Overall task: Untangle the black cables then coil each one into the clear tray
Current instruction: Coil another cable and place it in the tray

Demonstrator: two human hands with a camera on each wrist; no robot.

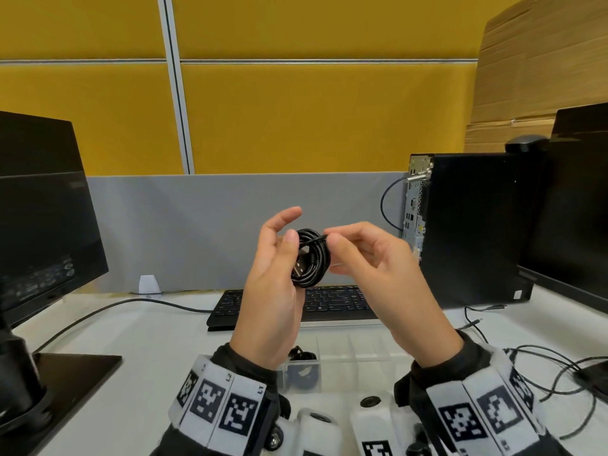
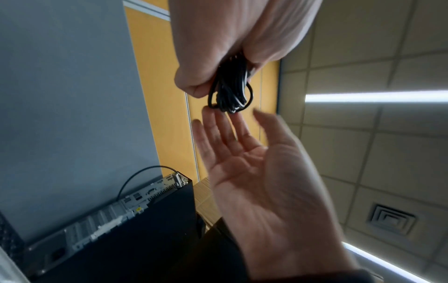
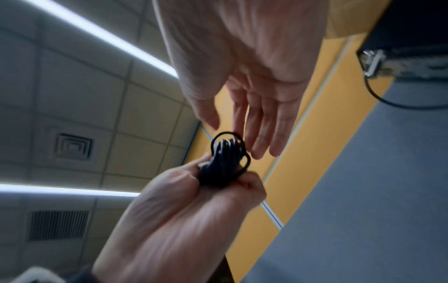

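The right hand [image 1: 371, 258] is pinching one coiled black cable [image 1: 311, 258] above the clear plastic tray [image 1: 358, 348], while the left hand [image 1: 273, 278], fingers relaxed and grasping nothing, is hovering beside it.

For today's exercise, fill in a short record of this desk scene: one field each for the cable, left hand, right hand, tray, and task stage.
cable: black coil, held in the air above the keyboard
left hand: open, fingers straight beside the coil
right hand: pinches the coil and a strand of it
tray: clear tray on the desk, one coiled cable already in a compartment
task stage: this coil is wound but not yet in the tray
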